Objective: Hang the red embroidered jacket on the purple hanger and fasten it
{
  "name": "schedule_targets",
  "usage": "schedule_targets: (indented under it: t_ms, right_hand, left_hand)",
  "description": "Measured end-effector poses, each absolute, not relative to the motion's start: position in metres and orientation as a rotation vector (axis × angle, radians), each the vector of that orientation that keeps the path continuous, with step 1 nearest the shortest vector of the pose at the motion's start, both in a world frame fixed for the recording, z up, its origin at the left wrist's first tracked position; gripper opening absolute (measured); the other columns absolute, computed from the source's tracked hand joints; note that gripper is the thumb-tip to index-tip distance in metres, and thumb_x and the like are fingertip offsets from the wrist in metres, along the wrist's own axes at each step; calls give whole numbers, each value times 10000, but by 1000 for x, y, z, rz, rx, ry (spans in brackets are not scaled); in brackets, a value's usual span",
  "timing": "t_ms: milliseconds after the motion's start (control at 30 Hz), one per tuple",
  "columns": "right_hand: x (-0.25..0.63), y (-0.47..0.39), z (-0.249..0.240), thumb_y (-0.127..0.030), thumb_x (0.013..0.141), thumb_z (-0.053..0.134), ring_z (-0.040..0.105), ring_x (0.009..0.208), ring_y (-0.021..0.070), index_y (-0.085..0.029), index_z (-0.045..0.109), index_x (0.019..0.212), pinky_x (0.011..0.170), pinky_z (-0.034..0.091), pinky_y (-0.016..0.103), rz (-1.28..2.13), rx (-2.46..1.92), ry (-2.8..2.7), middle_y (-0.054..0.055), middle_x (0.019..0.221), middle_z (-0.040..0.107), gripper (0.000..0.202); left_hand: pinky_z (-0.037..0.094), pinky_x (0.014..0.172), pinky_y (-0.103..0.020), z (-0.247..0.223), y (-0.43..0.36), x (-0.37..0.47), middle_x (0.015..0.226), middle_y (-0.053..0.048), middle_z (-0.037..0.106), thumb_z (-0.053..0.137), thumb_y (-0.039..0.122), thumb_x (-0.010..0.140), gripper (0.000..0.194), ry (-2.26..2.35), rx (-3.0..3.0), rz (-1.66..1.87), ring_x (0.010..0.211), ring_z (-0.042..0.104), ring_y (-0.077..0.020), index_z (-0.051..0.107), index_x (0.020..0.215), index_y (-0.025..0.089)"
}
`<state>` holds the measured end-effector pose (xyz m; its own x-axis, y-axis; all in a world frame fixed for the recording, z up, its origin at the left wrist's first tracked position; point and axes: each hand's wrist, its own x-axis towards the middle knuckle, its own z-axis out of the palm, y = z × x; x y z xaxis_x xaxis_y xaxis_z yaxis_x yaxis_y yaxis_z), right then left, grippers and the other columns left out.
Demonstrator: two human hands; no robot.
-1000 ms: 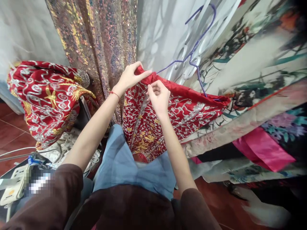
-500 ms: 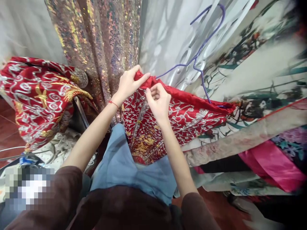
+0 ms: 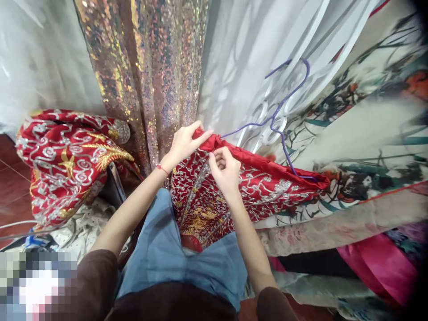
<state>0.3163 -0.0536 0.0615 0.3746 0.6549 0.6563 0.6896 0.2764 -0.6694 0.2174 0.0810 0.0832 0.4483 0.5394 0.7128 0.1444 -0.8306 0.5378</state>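
Note:
A red skirt [image 3: 267, 189], embroidered in silver and gold, hangs in front of me with its plain red waistband uppermost. A purple wire hanger [image 3: 249, 127] reaches into the waistband, its hook sticking up free above. My left hand [image 3: 185, 141] grips the waistband's left end, thumb on the near side and fingers behind. Just right of it, my right hand [image 3: 226, 171] is curled closed, thumb and fingertips pinching at the waistband's lower edge. Whatever lies between those fingertips is hard to see.
Another red embroidered garment [image 3: 67, 165] lies draped at the left. Behind hang a sequined gold fabric [image 3: 167, 67] and sheer white fabric [image 3: 234, 58]. Floral printed cloth [image 3: 377, 125] and bright pink satin [image 3: 374, 263] hang at the right. Spotted white cloth [image 3: 87, 223] lies lower left.
The view has tilted upward, so hands, skirt and hanger appear lower in it. Both hands keep nearly the same place on the waistband.

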Motion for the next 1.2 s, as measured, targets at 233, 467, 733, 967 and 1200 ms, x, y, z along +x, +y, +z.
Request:
schedule_targets:
  t_ms: [233,467,733,967,1200]
  right_hand:
    - [311,-62,60,-356,902,566,523,510,94,-233,526,783,521,441,249,-160,-1447,-1335,-36,639,584,176]
    - [312,-85,66,-439,904,582,527,523,100,-231,579,817,558,436,265,-301,-1538,-1319,-27,655,609,225]
    - [320,-77,82,-411,898,575,575,636,150,-272,606,1136,638,465,283,-318,-1499,-1231,-27,652,575,277]
    - [325,-52,86,-328,855,656,613,844,215,-211,650,959,778,500,355,-313,-1581,-1259,26,686,576,156]
    - [329,-42,92,-247,851,611,590,798,203,-225,629,837,764,499,367,-333,-1621,-1319,14,652,573,32]
  left_hand:
    - [375,655,-283,83,75,213,619,16,537,511,632,914,442,573,2323,1385,639,509,-149,602,787,219]
    - [404,676,-286,83,79,213,645,4,580,500,639,914,454,535,2280,1401,666,544,-159,617,778,222]
    - [430,741,-304,83,84,216,704,-18,640,466,568,955,447,429,2313,1384,713,566,-158,652,765,209]
    - [452,731,-319,90,73,212,740,-32,682,518,557,926,429,368,2364,1325,714,592,-163,702,785,196]
    - [483,816,-323,90,73,214,909,-41,718,628,457,861,297,254,2314,1228,848,633,-172,750,919,193]
